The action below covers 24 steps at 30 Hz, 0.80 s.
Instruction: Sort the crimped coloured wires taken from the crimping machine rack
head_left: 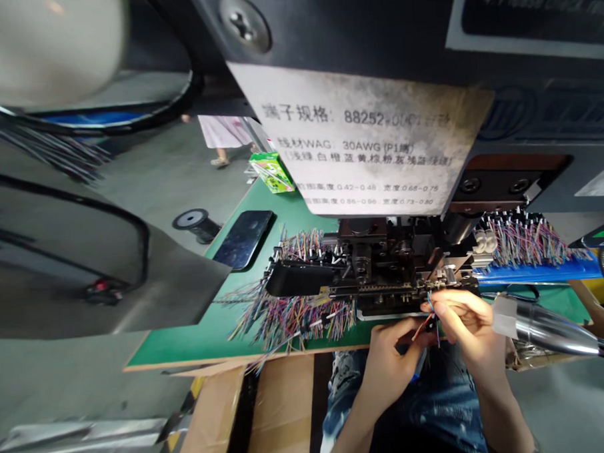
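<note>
A small bunch of coloured wires (437, 333) with a dark piece among them is held between my two hands, just in front of the black crimping machine (363, 257). My left hand (392, 359) is closed on the bunch from the left, thumb and fingers pinched at its lower part. Higher up and to the right, my right hand (463, 319) pinches the wires near the machine's metal tooling. Fingers partly hide the dark piece. Many coloured wire bundles (296, 313) lie left of the machine.
A black phone (245, 239) and a green box (272, 172) rest on the green table (187, 345). More wires (525, 240) lie on a blue tray at right. A metal lamp neck (551, 329) reaches beside my right hand. Cardboard boxes (280, 414) stand below; a person's legs show behind.
</note>
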Each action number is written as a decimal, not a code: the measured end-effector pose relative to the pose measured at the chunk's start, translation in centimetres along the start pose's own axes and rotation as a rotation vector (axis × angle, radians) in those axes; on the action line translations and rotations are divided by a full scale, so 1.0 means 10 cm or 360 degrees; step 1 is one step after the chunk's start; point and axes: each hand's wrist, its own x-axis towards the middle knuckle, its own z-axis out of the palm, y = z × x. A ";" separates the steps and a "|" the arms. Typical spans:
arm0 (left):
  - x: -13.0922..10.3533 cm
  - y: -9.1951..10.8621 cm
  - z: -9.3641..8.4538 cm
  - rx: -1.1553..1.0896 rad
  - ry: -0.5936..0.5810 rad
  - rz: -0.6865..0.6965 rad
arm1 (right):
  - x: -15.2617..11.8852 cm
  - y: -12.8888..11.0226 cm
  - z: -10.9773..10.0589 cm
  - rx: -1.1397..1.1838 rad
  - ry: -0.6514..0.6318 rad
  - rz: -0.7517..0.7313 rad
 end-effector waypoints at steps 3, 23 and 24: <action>-0.01 -0.02 -0.01 0.0022 -0.0011 0.0003 | 0.01 0.02 -0.02 -0.0100 -0.0027 -0.0057; -0.03 -0.07 -0.07 -0.0035 -0.0131 -0.0043 | 0.03 0.03 -0.10 0.0080 -0.0140 -0.0042; -0.02 -0.06 -0.05 -0.0031 -0.0104 -0.0016 | 0.04 0.04 -0.10 0.0084 -0.0146 -0.0040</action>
